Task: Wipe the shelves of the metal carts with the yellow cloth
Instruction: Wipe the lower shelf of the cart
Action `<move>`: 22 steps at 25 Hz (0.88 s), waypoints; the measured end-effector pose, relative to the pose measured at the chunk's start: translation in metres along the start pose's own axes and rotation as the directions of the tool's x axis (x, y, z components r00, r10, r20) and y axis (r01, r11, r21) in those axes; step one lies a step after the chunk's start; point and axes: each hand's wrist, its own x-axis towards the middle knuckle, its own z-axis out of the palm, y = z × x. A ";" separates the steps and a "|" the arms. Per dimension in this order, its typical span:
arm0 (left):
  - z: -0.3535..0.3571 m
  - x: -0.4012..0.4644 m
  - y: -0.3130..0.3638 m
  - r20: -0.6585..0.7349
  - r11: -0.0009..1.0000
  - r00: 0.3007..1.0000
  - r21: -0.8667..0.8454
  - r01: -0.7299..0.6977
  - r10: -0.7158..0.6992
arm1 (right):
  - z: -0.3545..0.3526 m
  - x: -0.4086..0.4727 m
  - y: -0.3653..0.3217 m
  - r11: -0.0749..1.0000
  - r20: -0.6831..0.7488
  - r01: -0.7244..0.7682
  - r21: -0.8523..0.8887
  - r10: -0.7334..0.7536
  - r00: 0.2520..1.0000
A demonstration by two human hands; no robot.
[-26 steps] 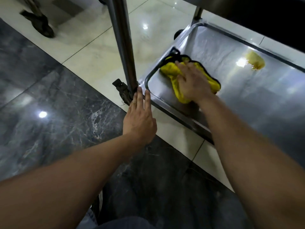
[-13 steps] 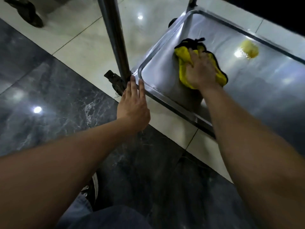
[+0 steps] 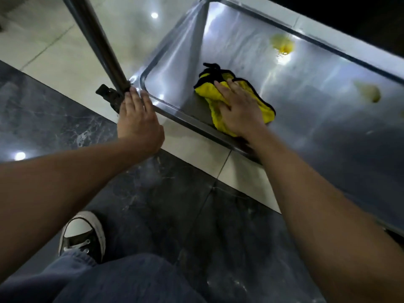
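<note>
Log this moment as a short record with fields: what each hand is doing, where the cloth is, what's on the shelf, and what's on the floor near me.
right hand: right hand pressed flat on the yellow cloth
left hand: left hand, fingers straight, resting at the shelf corner by the cart post
cloth: bunched, black-edged, lying on the bottom shelf near its front rim
shelf: two yellowish smudges, possibly reflections
floor: dark marble and pale tiles; black sneaker with white toe
</note>
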 end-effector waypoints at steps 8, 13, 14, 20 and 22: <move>0.039 -0.041 0.106 -0.136 0.866 0.862 -0.047 -0.498 0.488 | -0.017 0.009 0.040 0.971 -0.044 -0.238 -0.001 0.238 0.970; 0.044 -0.043 0.110 -0.164 0.856 0.843 0.017 -0.516 0.512 | -0.050 -0.053 0.156 0.834 -0.134 -0.548 0.073 0.552 0.823; 0.044 -0.044 0.112 -0.171 0.858 0.843 0.027 -0.514 0.510 | -0.056 -0.072 0.178 0.807 -0.149 -0.587 0.070 0.590 0.793; 0.050 -0.051 0.126 -0.243 0.852 0.821 0.045 -0.522 0.516 | -0.092 -0.194 0.283 0.622 -0.187 -0.782 0.026 0.772 0.608; 0.052 -0.054 0.132 -0.247 0.857 0.827 0.031 -0.514 0.505 | -0.095 -0.221 0.291 0.540 -0.220 -0.842 0.012 0.823 0.525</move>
